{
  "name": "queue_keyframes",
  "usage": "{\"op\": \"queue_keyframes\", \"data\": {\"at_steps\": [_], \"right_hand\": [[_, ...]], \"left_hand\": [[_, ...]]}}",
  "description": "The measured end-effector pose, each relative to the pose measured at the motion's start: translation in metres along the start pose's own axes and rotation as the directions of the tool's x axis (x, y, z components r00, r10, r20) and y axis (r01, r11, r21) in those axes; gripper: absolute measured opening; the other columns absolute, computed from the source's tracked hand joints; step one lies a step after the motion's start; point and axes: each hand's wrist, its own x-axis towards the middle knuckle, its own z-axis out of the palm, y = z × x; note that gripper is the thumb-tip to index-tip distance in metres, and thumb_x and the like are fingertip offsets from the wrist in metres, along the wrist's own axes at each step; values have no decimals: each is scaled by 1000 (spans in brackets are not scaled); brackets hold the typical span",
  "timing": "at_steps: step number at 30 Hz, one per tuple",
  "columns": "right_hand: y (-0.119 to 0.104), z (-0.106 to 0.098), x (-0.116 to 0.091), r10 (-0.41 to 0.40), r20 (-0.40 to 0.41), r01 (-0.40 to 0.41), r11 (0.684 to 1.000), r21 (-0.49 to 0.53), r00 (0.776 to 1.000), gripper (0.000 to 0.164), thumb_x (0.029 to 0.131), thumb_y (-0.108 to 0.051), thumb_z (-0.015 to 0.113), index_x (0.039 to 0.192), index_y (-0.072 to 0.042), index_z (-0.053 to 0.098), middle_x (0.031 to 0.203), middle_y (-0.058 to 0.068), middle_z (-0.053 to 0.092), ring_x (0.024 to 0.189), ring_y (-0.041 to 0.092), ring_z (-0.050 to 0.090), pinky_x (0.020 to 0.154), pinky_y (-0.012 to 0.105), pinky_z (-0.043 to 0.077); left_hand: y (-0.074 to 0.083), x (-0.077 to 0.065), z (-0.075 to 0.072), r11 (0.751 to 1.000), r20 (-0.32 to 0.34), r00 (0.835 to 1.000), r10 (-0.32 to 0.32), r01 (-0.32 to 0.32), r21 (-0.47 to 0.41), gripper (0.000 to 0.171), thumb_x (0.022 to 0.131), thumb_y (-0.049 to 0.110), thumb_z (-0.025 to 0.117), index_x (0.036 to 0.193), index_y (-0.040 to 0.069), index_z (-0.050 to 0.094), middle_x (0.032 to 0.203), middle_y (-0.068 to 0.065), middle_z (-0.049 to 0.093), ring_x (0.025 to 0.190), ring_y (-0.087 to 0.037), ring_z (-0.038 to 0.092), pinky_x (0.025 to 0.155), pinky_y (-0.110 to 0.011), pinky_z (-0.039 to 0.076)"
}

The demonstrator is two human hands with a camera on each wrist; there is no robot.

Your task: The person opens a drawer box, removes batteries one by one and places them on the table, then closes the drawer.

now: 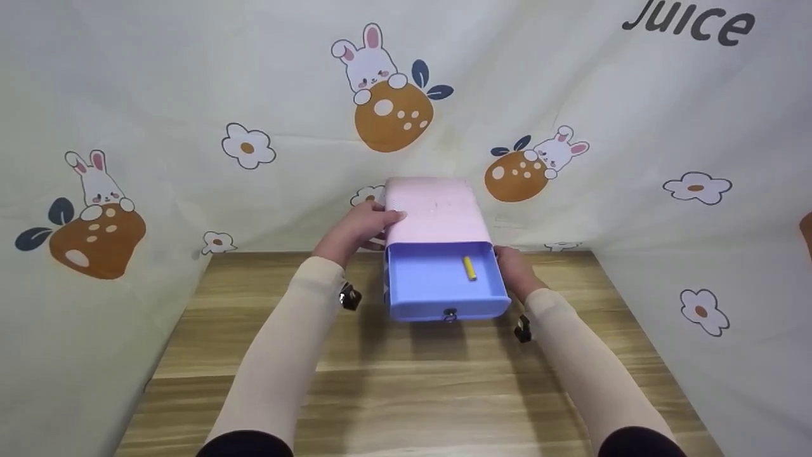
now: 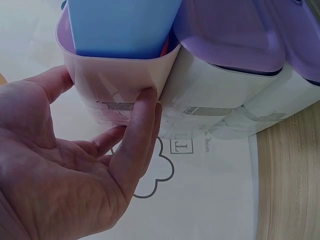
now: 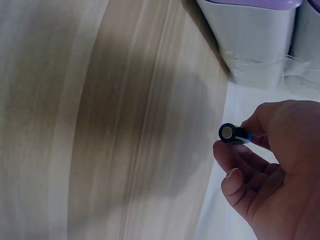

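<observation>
A dark battery (image 3: 234, 133) is pinched between the thumb and fingers of the right hand (image 3: 290, 160), near the white cases (image 3: 255, 42), where the wooden table (image 3: 125, 125) meets the pale cloth (image 1: 158, 63); it is hidden in the head view. The left hand (image 1: 358, 228) grips the pink case (image 1: 438, 212), its thumb on top and its fingers spread along the side wall. Out of this case, toward the person, stands a blue drawer (image 1: 422, 279) with a dark knob (image 1: 450, 313) on its front and a yellow cylinder (image 1: 469, 268) lying inside, toward the right. The white cases, with purple fronts (image 2: 230, 37), adjoin the pink one. Printed rabbits and flowers mark the cloth
</observation>
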Motion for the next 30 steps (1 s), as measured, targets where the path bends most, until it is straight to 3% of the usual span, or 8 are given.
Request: {"op": "queue_keyframes", "data": {"at_steps": [7,20,24,30], "right_hand": [[2,1,-3,-13,-22,13,1000,17,1000,27,102,-5,52,114,3,75,111,23,77,108,41,71,97,58,56],[6,10,0,18,-3,-18,997,79,1000,36,110,-16,50,131,1,74,127,22,75,121,40,69,107,59,53],[12,15,5,29,7,-29,997,69,1000,35,109,-22,52,127,-2,75,124,21,76,116,39,70,104,59,55],[24,21,9,-18,-5,18,999,31,1000,33,107,-25,52,115,-2,75,121,25,75,114,45,71,100,64,55]], "left_hand": [[-1,1,0,999,15,1000,15,-14,-40,71,105,43,73,153,-2,48,130,-19,69,116,-34,72,96,-49,63],[0,1,-1,1000,6,1000,-5,5,-16,69,106,45,73,152,-1,50,128,-17,69,117,-33,71,98,-50,62],[0,1,-1,1000,8,1000,-6,6,-21,72,106,46,73,154,0,49,129,-17,69,118,-33,71,100,-51,61],[-2,1,0,1000,3,1000,-3,3,-9,72,105,48,73,154,0,50,129,-15,69,117,-32,71,98,-50,62]]}}
